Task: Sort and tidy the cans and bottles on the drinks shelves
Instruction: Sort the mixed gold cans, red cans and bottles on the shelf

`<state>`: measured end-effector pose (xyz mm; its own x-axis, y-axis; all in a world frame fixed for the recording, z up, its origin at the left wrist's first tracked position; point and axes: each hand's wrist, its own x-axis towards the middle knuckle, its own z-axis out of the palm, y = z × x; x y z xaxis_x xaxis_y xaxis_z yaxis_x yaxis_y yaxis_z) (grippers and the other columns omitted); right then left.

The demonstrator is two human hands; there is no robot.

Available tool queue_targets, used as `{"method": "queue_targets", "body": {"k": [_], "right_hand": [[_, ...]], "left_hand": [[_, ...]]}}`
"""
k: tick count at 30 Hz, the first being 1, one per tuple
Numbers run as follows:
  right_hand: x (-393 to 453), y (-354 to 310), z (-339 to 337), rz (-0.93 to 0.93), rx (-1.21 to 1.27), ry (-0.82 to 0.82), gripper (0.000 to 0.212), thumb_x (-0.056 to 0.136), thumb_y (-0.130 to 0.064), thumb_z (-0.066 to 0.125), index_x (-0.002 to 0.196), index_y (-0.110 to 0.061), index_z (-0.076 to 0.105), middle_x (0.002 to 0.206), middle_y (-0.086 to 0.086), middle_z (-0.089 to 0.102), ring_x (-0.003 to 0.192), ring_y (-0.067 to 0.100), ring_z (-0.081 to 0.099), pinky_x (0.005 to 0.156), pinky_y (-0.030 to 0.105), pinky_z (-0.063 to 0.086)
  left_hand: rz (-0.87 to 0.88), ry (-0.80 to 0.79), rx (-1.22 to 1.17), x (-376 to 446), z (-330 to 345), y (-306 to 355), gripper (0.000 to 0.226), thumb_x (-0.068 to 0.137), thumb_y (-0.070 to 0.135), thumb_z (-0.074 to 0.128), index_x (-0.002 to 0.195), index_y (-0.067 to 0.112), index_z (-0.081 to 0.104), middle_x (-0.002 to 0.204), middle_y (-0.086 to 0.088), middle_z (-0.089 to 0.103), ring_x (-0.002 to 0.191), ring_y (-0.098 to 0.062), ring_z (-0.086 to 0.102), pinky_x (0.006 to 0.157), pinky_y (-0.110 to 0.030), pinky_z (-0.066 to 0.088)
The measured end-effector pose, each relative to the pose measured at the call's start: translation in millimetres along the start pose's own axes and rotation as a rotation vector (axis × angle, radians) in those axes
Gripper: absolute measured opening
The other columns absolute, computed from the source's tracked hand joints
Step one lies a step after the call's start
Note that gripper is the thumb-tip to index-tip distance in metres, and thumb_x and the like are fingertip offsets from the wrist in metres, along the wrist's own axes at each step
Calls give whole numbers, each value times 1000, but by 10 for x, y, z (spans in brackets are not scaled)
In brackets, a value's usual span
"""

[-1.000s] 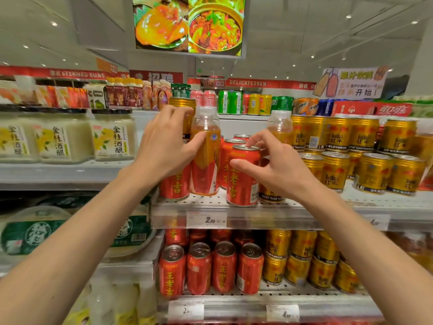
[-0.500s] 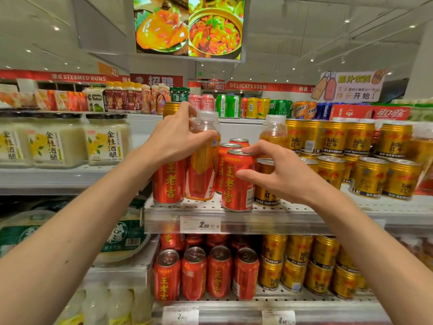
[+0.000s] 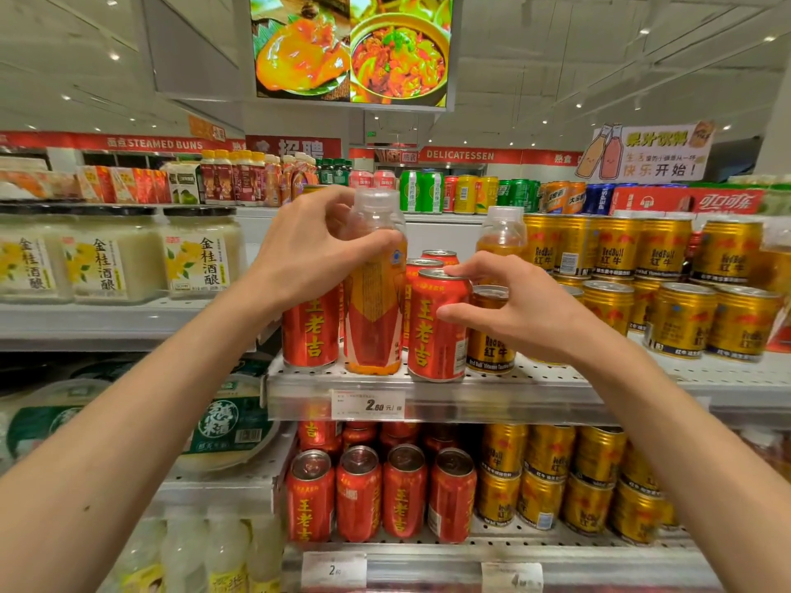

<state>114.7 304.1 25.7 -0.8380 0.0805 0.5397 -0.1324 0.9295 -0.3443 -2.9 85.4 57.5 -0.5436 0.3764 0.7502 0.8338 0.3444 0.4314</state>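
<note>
Overhead, "DELICATESSEN" sign (image 3: 460,155) — gold "RedBull" cans (image 3: 680,318), "2.60" price tag (image 3: 368,404).

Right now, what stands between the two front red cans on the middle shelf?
In the head view, one orange drink bottle stands between the left red can and the right red can; the left hand grips it.

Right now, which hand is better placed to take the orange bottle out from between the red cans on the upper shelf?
The left hand, probably. Its fingers and thumb already curl round the orange bottle near its neck. The right hand touches the front red can beside it.
</note>
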Motion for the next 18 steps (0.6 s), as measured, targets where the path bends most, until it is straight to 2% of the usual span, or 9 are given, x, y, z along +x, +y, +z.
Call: {"method": "queue_targets", "body": {"k": [2,4,9,11,15,18], "right_hand": [[10,13,-7,-2,-10,6,52,80,-59,72,126,-36,62,128,-4,61,122,15,51,100,38,45],[15,2,-21,-14,-10,11,52,79,-58,72,125,-34,64,120,-5,63,113,13,55,96,37,49],[94,-136,56,-82,23,31,55,78,-51,75,125,-26,66,82,-13,61,76,6,59,81,41,58],[170,-213,148,-102,36,29,51,80,-46,78,124,-24,66,74,-10,60,69,5,58,79,40,58],[343,-356,358,-129,15,19,52,83,-48,75,126,-21,63,79,-16,57,72,5,57,75,32,54],[457,-397,508,-122,-36,41,52,86,-50,73,129,-22,61,94,-11,58,82,10,58,79,30,49]], "left_hand": [[-1,21,-26,-46,-90,40,36,80,56,77,106,33,67,100,11,71,94,-2,65,77,-21,53],[-3,18,-50,-83,-205,57,39,79,56,77,109,32,68,103,10,71,95,-3,65,78,-22,53],[-25,-9,-82,-257,-500,30,57,70,65,72,103,19,72,99,0,75,94,-19,68,86,-42,58],[-23,-24,-86,-334,-593,-1,54,70,65,72,101,21,72,98,1,75,95,-20,68,86,-45,58],[-20,-37,-103,-460,-733,-104,33,72,61,74,90,34,70,90,8,73,90,-18,70,83,-43,60],[-28,-46,-75,-526,-790,-182,31,72,63,75,86,37,67,90,8,72,89,-16,70,80,-43,61]]}}
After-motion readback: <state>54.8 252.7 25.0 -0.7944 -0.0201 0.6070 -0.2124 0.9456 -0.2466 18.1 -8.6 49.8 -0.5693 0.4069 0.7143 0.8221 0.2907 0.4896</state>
